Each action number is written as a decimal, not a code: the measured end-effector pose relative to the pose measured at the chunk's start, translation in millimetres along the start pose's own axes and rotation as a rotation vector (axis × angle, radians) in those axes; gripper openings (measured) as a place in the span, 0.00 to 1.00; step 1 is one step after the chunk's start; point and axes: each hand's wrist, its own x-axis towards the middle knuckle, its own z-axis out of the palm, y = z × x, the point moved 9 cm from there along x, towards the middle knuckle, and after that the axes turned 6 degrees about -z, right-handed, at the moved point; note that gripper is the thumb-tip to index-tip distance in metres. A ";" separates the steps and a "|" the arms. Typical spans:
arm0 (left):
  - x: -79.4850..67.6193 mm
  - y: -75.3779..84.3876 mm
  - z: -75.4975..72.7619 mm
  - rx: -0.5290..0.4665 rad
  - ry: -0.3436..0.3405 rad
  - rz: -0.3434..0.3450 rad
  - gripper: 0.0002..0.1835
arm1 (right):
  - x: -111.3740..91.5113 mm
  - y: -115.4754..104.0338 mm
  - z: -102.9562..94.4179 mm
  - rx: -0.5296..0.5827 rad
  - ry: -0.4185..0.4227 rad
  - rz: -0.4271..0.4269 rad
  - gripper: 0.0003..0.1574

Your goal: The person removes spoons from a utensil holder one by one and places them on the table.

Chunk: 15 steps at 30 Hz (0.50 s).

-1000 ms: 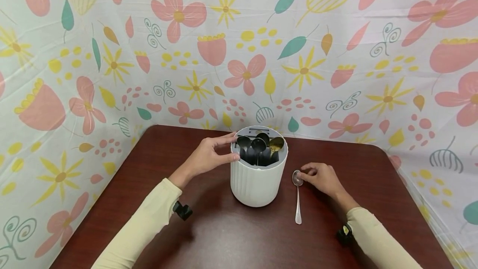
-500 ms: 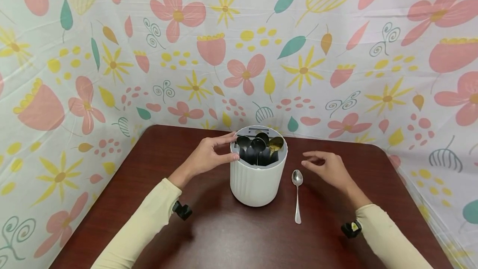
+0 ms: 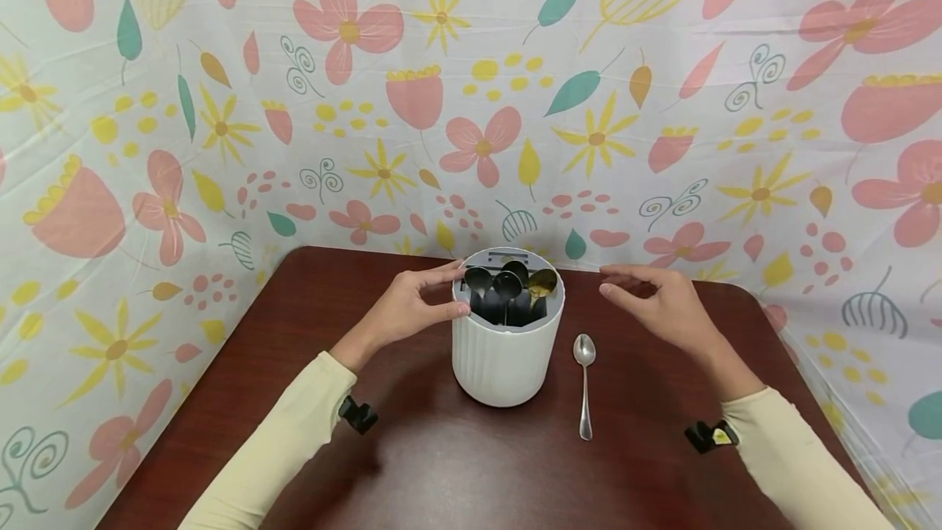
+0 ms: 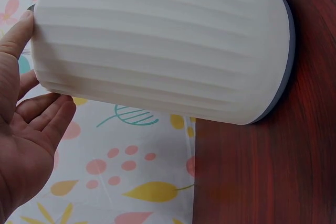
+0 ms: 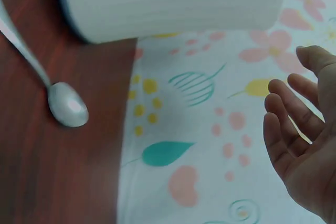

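Note:
A white ribbed cutlery holder (image 3: 504, 366) stands upright on the table. Several dark spoons (image 3: 508, 285) and one gold-toned spoon (image 3: 543, 282) show bowl-up in its top. My left hand (image 3: 412, 301) rests on the holder's left side, thumb and fingers spread and touching near the rim; the left wrist view shows the same hand (image 4: 31, 129) against the holder's upper end. To the right, a silver spoon (image 3: 585, 379) lies on the table, handle towards me. Beyond it my right hand (image 3: 666, 305) hovers with relaxed fingers, apart from the holder and spoon and holding nothing.
The dark red-brown table (image 3: 471, 473) has rounded far corners. A white floral-printed cloth (image 3: 471, 64) hangs close behind its back edge and along the sides. A black wrist camera (image 3: 358, 415) sits on the left wrist and another camera (image 3: 710, 436) on the right.
My right hand has let go of the silver spoon's bowl, leaving it on the table, and moved up and to the right. The left hand and the holder stay put.

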 end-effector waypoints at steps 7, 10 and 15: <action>0.0 -0.5 -0.5 -0.006 0.000 0.007 0.32 | 7.2 -28.7 -12.7 0.025 0.027 0.005 0.16; -0.2 -0.1 -0.3 0.000 0.001 0.007 0.32 | 10.8 -40.5 -15.2 0.062 0.029 -0.019 0.17; -0.7 0.7 0.2 -0.004 -0.003 0.009 0.32 | 17.5 -57.7 -15.9 0.119 0.028 -0.052 0.20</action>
